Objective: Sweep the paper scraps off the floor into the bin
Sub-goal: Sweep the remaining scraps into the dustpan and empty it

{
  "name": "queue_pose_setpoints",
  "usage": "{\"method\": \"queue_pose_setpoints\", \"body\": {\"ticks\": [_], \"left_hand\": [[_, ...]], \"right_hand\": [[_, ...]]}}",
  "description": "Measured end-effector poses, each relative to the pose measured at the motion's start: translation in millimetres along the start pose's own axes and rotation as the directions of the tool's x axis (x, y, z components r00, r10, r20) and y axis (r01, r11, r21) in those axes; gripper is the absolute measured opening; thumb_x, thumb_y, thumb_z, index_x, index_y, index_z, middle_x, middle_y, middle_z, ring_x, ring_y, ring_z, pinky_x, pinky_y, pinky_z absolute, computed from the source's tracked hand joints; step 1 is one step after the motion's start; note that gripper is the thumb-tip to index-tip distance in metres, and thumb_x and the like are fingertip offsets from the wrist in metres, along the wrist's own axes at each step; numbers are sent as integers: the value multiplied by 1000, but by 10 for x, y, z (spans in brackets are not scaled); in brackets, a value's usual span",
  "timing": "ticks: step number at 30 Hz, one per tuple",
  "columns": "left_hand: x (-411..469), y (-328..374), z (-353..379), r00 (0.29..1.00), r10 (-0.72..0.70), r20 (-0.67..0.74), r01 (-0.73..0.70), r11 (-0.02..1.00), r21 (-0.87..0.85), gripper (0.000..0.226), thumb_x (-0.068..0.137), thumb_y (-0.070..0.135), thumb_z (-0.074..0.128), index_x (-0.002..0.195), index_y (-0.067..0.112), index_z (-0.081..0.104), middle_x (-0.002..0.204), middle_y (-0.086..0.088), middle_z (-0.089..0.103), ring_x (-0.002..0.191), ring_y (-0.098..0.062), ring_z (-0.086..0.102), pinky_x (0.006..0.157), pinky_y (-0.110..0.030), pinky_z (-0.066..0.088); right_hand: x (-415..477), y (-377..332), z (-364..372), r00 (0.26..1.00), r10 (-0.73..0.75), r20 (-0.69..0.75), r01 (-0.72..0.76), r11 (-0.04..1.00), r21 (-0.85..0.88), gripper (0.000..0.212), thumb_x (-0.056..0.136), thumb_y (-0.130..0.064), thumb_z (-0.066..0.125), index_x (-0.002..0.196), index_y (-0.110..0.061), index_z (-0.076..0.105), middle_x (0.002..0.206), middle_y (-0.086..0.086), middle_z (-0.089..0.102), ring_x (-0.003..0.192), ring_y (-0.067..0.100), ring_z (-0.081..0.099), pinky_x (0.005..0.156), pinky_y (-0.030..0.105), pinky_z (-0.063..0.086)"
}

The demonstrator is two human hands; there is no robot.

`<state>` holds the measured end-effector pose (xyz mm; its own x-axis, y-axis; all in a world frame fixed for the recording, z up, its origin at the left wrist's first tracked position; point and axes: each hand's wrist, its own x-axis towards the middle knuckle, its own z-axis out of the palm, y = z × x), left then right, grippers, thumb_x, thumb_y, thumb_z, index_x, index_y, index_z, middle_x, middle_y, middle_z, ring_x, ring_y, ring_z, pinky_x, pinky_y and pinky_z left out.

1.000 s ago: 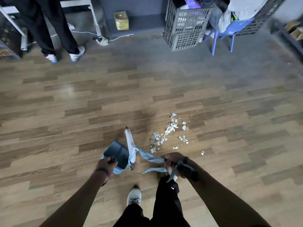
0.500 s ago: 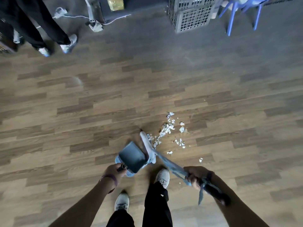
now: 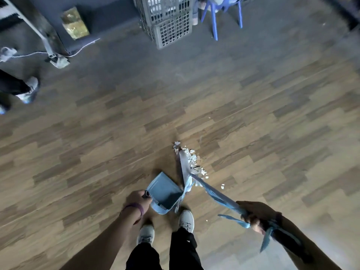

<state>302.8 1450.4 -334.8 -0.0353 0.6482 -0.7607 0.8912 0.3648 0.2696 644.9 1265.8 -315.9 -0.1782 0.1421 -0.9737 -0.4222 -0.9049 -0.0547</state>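
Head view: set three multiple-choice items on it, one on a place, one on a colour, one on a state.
1. The paper scraps lie: A. in the dustpan; B. on the floor by the broom head; C. in a sack.
2. The dustpan is: A. red; B. blue; C. yellow.
3. The right hand: A. grips the broom handle; B. hangs empty; C. lies flat on the floor.
Answers: 1 B, scraps heaped on the planks; 2 B, its tray is pale blue; 3 A, it curls round the handle.
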Motion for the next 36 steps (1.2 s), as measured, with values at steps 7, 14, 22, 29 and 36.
{"method": "queue_pose_setpoints", "body": {"ticks": [7,14,22,29,36], "left_hand": [[368,179,-738,988,57,-143,-43,994,100,20,85,24,61,91,8,71,99,-19,70,95,-34,64,72,-30,44],[865,250,-1398,986,99,-132,-106,993,-49,10,79,22,71,71,27,69,80,-10,70,86,-32,66,78,-39,55],[1621,313,-1765,978,195,-71,-191,980,58,8,76,32,70,70,29,65,60,-3,61,62,-29,55,68,-37,52],[1744,641,-1503,957,289,37,-291,941,172,9,76,30,68,71,23,65,81,-17,70,68,-40,64,65,-39,54],[1450,877,-1112,918,355,179,-390,891,234,9,80,23,69,71,24,67,75,-17,69,59,-34,56,62,-33,47]], "right_hand": [[298,-533,926,993,-79,83,27,861,507,31,100,-17,39,69,-12,38,39,1,33,21,4,30,22,9,24],[920,-1058,1744,961,-128,243,-104,649,753,41,102,-26,36,63,-14,32,33,0,32,19,6,32,20,13,24],[1178,-927,2009,949,-212,233,-129,414,901,56,101,-24,35,51,-2,46,35,1,37,20,6,35,22,12,26],[776,-6,2037,982,-171,82,-44,214,976,31,100,-18,41,69,-10,40,40,2,39,22,5,34,25,9,29],[659,867,2276,994,-113,-9,22,119,993,39,100,-22,43,63,-10,39,38,0,35,22,5,32,25,9,27]]}}
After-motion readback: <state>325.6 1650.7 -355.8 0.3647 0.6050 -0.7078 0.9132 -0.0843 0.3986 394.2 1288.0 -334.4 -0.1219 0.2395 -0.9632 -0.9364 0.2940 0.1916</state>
